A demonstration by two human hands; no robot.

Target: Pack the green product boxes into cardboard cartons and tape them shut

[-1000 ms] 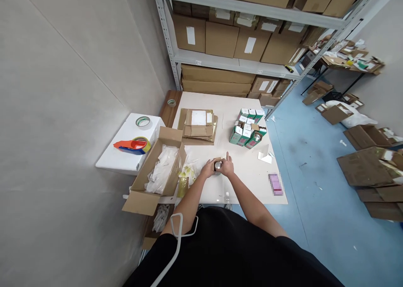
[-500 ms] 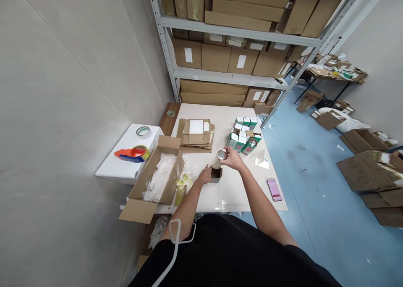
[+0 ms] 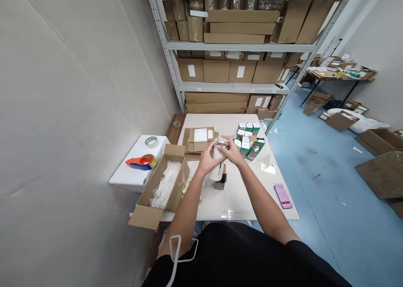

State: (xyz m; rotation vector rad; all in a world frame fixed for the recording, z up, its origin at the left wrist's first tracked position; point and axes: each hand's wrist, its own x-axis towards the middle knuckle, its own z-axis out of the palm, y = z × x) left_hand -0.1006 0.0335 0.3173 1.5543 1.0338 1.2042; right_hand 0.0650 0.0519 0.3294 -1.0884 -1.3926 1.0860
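Note:
A cream-coloured bottle [image 3: 216,172] with dark lettering on its side is held upright, slightly tilted, above the table. My left hand [image 3: 208,159] wraps round its upper body from the left. My right hand [image 3: 231,151] grips the bottle's top from the right, fingers over the lid. Just behind and below the bottle stands a small open carton [image 3: 221,183], partly hidden by it. Several green and white cartons [image 3: 245,140] stand grouped beyond my right hand.
To the left an open cardboard box [image 3: 176,194] holds white wrapping. A tape dispenser [image 3: 142,162] and a tape roll [image 3: 151,140] lie on a white surface. Flattened cardboard [image 3: 192,146] lies at the back, a phone [image 3: 283,196] at the right edge. Shelving [image 3: 239,47] stands behind.
The bottle has come up out of the small carton. My left hand has left the carton and now holds the bottle together with my right. The camera view has tilted up slightly.

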